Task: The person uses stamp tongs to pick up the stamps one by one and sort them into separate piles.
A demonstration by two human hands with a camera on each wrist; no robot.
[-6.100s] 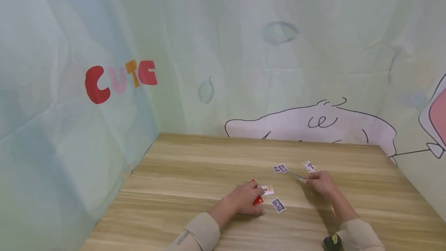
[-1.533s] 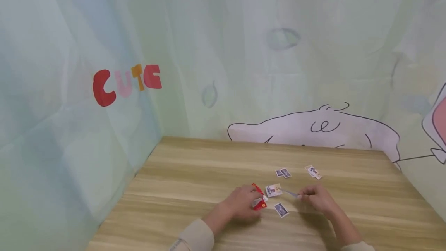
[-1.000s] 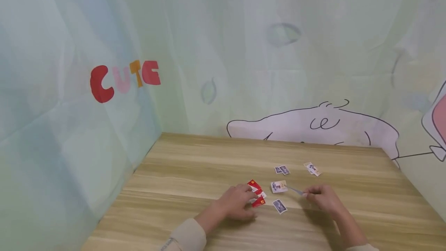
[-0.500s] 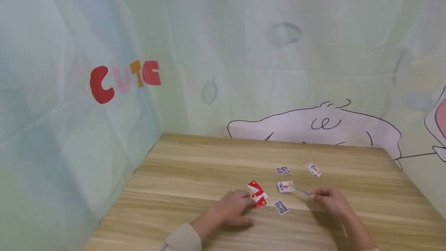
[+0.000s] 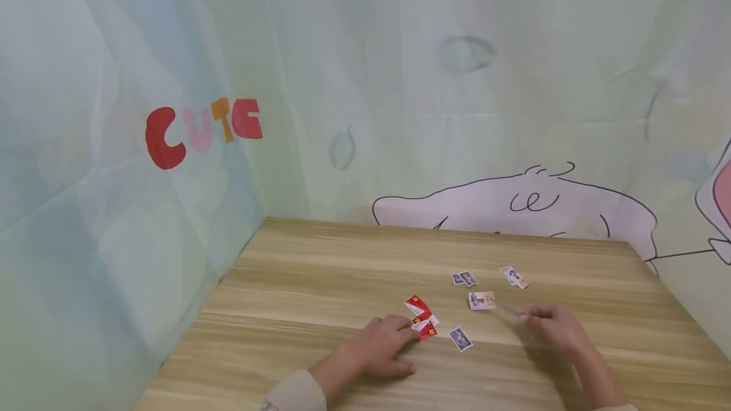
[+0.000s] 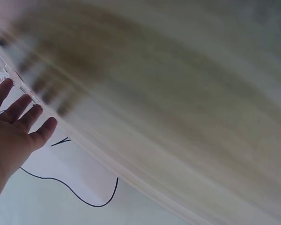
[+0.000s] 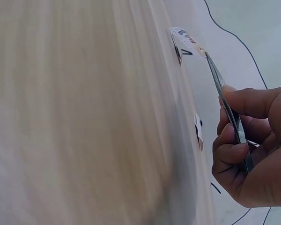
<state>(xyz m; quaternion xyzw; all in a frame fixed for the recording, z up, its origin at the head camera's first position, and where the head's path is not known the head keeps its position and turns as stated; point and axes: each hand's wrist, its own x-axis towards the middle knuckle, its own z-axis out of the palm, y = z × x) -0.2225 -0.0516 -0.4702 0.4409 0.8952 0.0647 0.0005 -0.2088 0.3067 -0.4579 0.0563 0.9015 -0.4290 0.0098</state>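
Observation:
My right hand (image 5: 556, 328) holds metal tweezers (image 7: 228, 105) between thumb and curled fingers. Their tips pinch the right edge of a pale, printed postage stamp (image 5: 481, 300), raised above the table in the right wrist view. The stamp's perforated edge (image 7: 189, 43) shows there too. My left hand (image 5: 385, 342) lies low with fingers extended, its fingertips right at several overlapping red-and-white stamps (image 5: 426, 332). In the left wrist view that hand (image 6: 14, 126) is spread and holds nothing. A single grey stamp (image 5: 460, 339) lies between the hands.
Two overlapping grey stamps (image 5: 467, 278) lie farther back on the wood-grain table (image 5: 320, 271). To their right is an overlapping pair of pale stamps (image 5: 514, 276). A printed cloth backdrop (image 5: 400, 113) rises behind the table and along its left side.
The tweezers have drawn the pale stamp rightward, away from the red stamps. My left hand has slid back, uncovering the red ones. The back-right pale stamp has gained a second one over it.

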